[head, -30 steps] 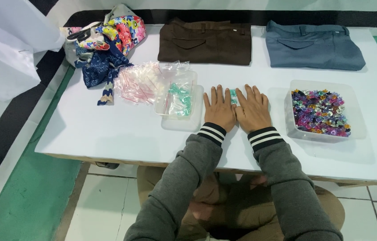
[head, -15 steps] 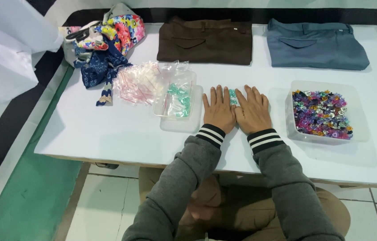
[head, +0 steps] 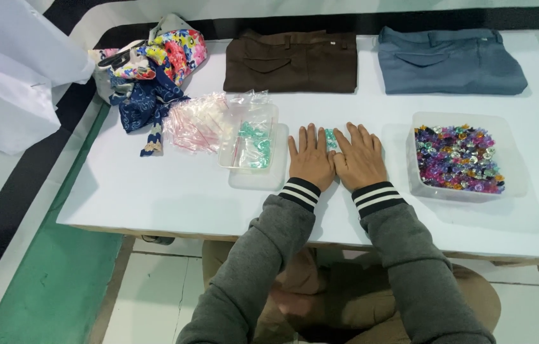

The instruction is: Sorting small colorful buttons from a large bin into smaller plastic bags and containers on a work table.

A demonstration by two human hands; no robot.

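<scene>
While both hands lie flat, fingers spread, at the frame's centre, the left hand (head: 309, 160) and right hand (head: 360, 159) flank a small green packet (head: 331, 139); a careless slide could nudge it toward the clear tray (head: 251, 145) just left.

A small green packet (head: 331, 139) shows only as a sliver between the hands, the rest covered. At ten o'clock, white fabric (head: 8, 76) runs off the picture's edge. The beads in the tub (head: 511, 185) at three o'clock are too small to tell apart.
</scene>
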